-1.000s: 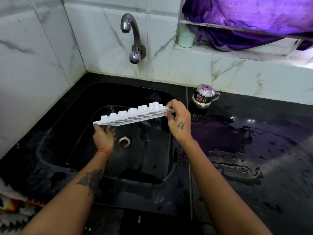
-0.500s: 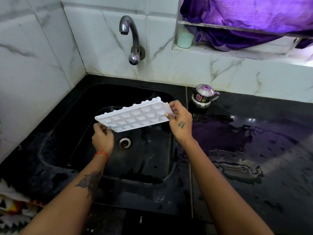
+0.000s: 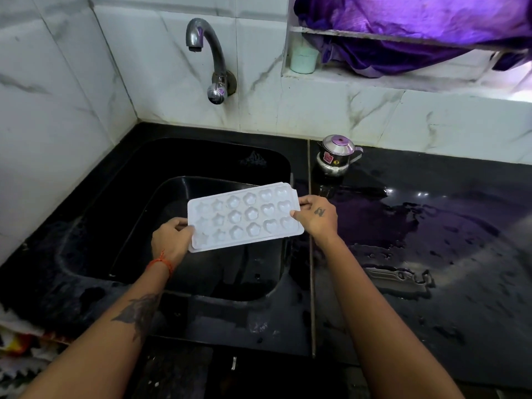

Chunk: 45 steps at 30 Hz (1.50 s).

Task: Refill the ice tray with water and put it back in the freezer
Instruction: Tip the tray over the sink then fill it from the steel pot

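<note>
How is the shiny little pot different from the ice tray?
The steel pot stands on the black counter; the ice tray is held over the sink by the left hand and right hand. The pot is round and shiny; the tray is flat and white.

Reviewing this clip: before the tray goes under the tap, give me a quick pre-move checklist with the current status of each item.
1. White plastic ice tray cavities facing up: ok.
2. Left hand grips the tray's left end: ok.
3. Right hand grips its right end: ok.
4. Tray over the black sink: ok.
5. Tray under the curved metal tap spout: not ok, it is lower and nearer the person.
6. Water running: not ok, no stream visible.
</note>
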Available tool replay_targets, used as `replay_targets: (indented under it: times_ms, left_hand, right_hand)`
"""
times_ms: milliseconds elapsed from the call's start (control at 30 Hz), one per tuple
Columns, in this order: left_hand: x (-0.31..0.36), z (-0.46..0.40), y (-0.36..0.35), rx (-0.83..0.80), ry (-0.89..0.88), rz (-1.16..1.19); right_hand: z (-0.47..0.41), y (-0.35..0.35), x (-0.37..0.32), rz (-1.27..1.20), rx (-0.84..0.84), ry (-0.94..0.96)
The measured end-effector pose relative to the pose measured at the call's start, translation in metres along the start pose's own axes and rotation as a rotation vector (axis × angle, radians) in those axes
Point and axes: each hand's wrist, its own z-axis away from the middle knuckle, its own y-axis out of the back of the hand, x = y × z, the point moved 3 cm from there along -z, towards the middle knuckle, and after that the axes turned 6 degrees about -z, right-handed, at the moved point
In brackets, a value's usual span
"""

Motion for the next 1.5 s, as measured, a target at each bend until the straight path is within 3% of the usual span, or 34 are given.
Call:
replay_targets:
  times_ms: [600, 833, 1033, 1500]
  left_hand:
    - [0.093, 0.087, -0.091, -0.281, -0.218, 0.046]
    - [0.116, 0.126, -0.130, -0.353, -0.208, 0.070]
    - [0.118, 0.144, -0.146, -0.362, -0.194, 0.053]
    - [0.114, 0.155, -0.150, -0.215, -0.196, -0.012]
  right_hand:
    - [0.021, 0.152, 0.102, -0.016, 0.220, -0.229]
    - [0.033, 0.199, 0.140, -0.061, 0.291, -0.275]
    - [0.036, 0.214, 0.155, -0.040, 0.265, -0.268]
    - [0.041, 0.216, 0.168, 0.022, 0.206, -0.244]
